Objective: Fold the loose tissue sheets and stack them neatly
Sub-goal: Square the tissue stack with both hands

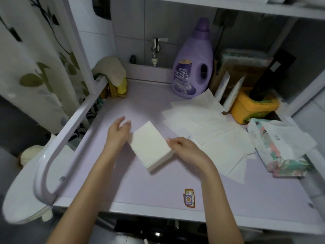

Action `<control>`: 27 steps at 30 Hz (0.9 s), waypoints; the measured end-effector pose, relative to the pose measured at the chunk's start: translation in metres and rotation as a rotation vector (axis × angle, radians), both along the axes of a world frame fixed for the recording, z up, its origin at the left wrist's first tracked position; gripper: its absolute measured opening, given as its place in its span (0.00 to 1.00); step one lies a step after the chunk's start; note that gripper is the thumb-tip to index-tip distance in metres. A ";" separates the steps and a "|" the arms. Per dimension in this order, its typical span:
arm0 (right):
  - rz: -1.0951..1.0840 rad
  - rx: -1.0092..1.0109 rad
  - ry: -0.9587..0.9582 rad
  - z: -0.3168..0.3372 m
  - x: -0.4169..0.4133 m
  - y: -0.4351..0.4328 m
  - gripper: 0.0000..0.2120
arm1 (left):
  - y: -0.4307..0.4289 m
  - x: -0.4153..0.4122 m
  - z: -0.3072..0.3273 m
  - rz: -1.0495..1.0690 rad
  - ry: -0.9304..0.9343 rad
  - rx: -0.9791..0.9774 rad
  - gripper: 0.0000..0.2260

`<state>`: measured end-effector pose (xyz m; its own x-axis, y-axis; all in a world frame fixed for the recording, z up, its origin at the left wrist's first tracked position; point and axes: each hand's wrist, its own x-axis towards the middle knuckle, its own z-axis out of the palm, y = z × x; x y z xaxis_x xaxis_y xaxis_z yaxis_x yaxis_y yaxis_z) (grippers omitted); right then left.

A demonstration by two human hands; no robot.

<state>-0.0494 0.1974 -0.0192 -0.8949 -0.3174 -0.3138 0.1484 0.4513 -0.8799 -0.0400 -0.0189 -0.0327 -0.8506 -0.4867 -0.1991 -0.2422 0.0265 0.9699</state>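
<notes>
A left hand (117, 133), fingers straight and spread, touches the left edge of the folded tissue stack (149, 145), which lies mid-surface (140, 187). The right hand (184, 148) curls at the stack's right edge; whether it grips cannot be told. An uneven squeeze could skew the stack. Loose sheets (202, 124) overlap just to its right, where a forearm could drag them. A purple bottle (192, 67), yellow tub (253, 106) and tissue pack (274, 148) crowd them.
</notes>
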 end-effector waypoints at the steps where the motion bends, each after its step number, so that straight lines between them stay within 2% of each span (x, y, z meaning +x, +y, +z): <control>1: -0.010 -0.039 0.031 0.003 -0.002 0.001 0.15 | 0.002 0.009 0.001 0.133 0.016 0.025 0.20; 3: -0.010 -0.191 0.017 0.005 -0.011 0.000 0.21 | 0.014 0.032 -0.005 0.304 0.061 0.109 0.22; 5: 0.035 -0.373 -0.091 0.000 -0.022 -0.009 0.27 | 0.036 0.046 -0.016 0.318 0.099 0.208 0.23; 7: 0.089 -0.381 -0.168 -0.002 -0.025 -0.023 0.29 | 0.057 0.045 -0.025 0.284 0.093 0.351 0.29; 9: 0.128 -0.315 -0.218 -0.004 -0.026 -0.033 0.28 | 0.069 0.035 -0.027 0.240 0.091 0.436 0.35; 12: 0.134 -0.263 -0.270 -0.004 -0.030 -0.039 0.21 | 0.078 0.027 -0.019 0.229 0.081 0.376 0.27; 14: 0.091 -0.293 -0.266 -0.006 -0.034 -0.038 0.19 | 0.077 0.027 -0.019 0.246 0.072 0.399 0.25; 17: 0.126 -0.282 -0.259 -0.003 -0.032 -0.039 0.16 | 0.076 0.025 -0.028 0.220 0.053 0.362 0.26; 22: 0.173 -0.218 -0.240 -0.005 -0.035 -0.039 0.17 | 0.077 0.022 -0.035 0.182 0.022 0.379 0.28; 25: 0.073 -0.236 -0.191 0.000 -0.034 -0.035 0.16 | 0.068 0.026 -0.025 0.200 0.018 0.328 0.35; 27: -0.054 -0.233 -0.099 0.006 -0.029 -0.024 0.21 | 0.052 0.028 -0.016 0.226 0.084 0.170 0.34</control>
<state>-0.0787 0.1732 -0.0128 -0.8809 -0.3442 -0.3249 0.2577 0.2270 -0.9392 -0.0118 0.0331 -0.0488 -0.7416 -0.6312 -0.2272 -0.1418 -0.1835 0.9727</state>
